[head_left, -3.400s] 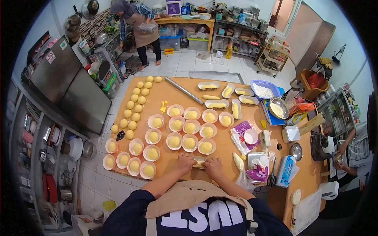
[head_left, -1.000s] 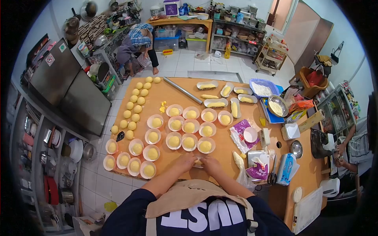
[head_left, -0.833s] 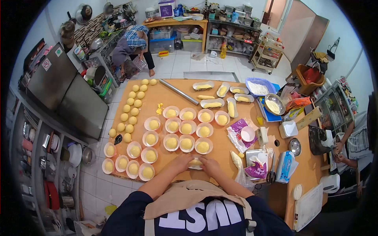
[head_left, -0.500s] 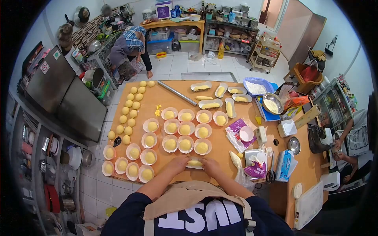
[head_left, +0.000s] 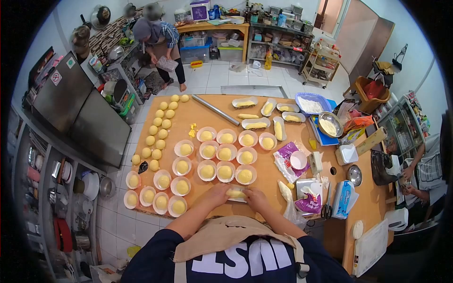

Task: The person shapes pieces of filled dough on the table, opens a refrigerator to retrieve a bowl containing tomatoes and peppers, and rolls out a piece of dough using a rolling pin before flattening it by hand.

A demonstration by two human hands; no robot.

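Observation:
At the near edge of the wooden table, an elongated piece of pale yellow dough [head_left: 235, 193] lies in an oblong white paper case [head_left: 237, 200]. My left hand [head_left: 217, 195] grips the left end of this case, and my right hand [head_left: 256, 200] has its fingers closed at the right end. My fingertips are partly hidden. Just beyond my hands stand several round dough balls in pleated paper cups [head_left: 245, 176]. More oblong paper cases [head_left: 256, 123] with long dough pieces sit at the table's far side, beside a bare dough roll [head_left: 248, 116].
Bare dough balls [head_left: 150, 140] line the table's left side near a metal rolling pin [head_left: 215, 110]. To the right are a piping bag [head_left: 287, 195], scissors [head_left: 326, 207], a tissue pack [head_left: 343, 199] and a flour tray [head_left: 311, 104]. One person [head_left: 158, 45] stands at the back left; another [head_left: 422, 172] is at right.
The person at the back left has straightened up from bending and holds a clear plastic container or bag. My view has shifted slightly; my hands stay at the oblong paper case.

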